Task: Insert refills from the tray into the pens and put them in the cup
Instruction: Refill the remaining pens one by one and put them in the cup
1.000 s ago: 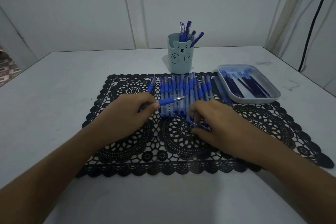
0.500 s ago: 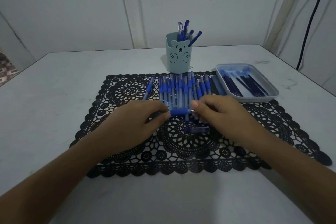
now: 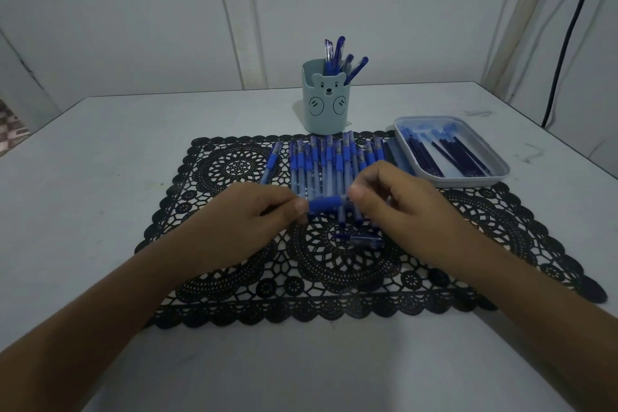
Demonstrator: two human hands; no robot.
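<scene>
We note left hand (image 3: 254, 214), right hand (image 3: 394, 204) each pinching one pen (image 3: 326, 203), frame centre. Few finished pens (image 3: 337, 55) in cup (image 3: 326, 107), upper centre. We judge row of pens (image 3: 329, 164) on mat (image 3: 234, 278), refills (image 3: 444, 154) in tray (image 3: 468, 179) outstanding.

Plain home room: white table (image 3: 100, 177), black lace placemat (image 3: 334, 278), bear-faced pen cup (image 3: 326, 104).

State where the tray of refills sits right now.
In the head view, the tray lies far right, at the black mat's back corner, beside the row of pens, right of the cup.
</scene>
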